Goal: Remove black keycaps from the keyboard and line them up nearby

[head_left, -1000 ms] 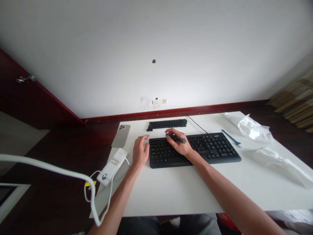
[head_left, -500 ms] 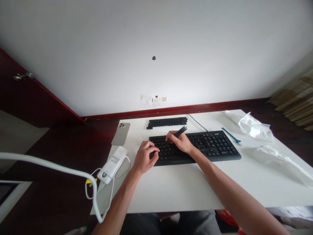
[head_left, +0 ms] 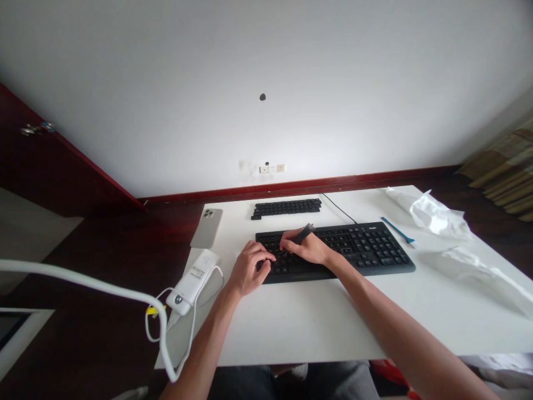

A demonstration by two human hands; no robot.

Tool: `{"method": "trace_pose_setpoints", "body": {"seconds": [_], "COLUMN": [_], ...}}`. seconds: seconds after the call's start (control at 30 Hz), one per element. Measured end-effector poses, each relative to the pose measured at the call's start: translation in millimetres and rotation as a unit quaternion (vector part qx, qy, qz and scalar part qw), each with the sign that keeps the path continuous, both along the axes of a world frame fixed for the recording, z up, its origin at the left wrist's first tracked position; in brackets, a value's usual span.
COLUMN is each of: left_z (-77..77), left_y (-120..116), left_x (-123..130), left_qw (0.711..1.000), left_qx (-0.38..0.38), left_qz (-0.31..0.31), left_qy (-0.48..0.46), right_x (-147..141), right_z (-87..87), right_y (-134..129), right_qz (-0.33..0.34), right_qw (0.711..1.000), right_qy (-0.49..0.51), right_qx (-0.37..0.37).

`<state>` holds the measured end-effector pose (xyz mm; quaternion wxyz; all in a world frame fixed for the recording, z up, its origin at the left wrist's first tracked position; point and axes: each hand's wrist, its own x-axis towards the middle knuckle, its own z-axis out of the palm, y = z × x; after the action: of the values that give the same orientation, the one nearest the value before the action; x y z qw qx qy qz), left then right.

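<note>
A black keyboard [head_left: 358, 250] lies on the white table [head_left: 316, 322], with part of its key area stripped of keycaps. My right hand [head_left: 306, 247] is closed round a black-handled keycap puller [head_left: 303, 234], its thin wire end down among the keys on the left half. Curled over the keyboard's left end, my left hand [head_left: 252, 266] grips it there, index finger and thumb resting on it. What lies beneath both palms is hidden. Behind the keyboard, black keycaps [head_left: 287, 207] are laid out in rows.
On the left are a phone [head_left: 207, 228] and a white power bank [head_left: 194, 283] with a looping white cable [head_left: 160, 311]. A blue brush-like tool [head_left: 397, 230] lies right of the keyboard. Clear plastic wrapping [head_left: 437, 214] covers the right side. The keyboard's cord [head_left: 339, 206] runs off the back edge.
My right hand has tilted, and the keycap puller's handle now leans lower, with its tip sunk closer to the keys. My left hand stays on the keyboard's left end.
</note>
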<state>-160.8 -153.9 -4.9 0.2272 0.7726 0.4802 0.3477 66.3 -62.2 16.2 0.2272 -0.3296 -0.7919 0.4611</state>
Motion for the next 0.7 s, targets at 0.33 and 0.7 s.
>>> {"method": "trace_pose_setpoints", "body": {"seconds": [0.33, 0.7], "left_z": [-1.5, -1.4], "left_y": [1, 4], "left_x": [0, 1], "left_qw": [1.0, 0.997], "left_qx": [-0.002, 0.015], "left_qz": [0.009, 0.059], "left_qy": [-0.011, -0.038], "right_x": [-1, -12], "right_z": [12.8, 29.9], "right_y": [-8, -13], "right_qz": [0.032, 0.045], "right_qw": [0.997, 0.997], "right_qy": [-0.034, -0.067], "right_qx": [-0.065, 0.014]}}
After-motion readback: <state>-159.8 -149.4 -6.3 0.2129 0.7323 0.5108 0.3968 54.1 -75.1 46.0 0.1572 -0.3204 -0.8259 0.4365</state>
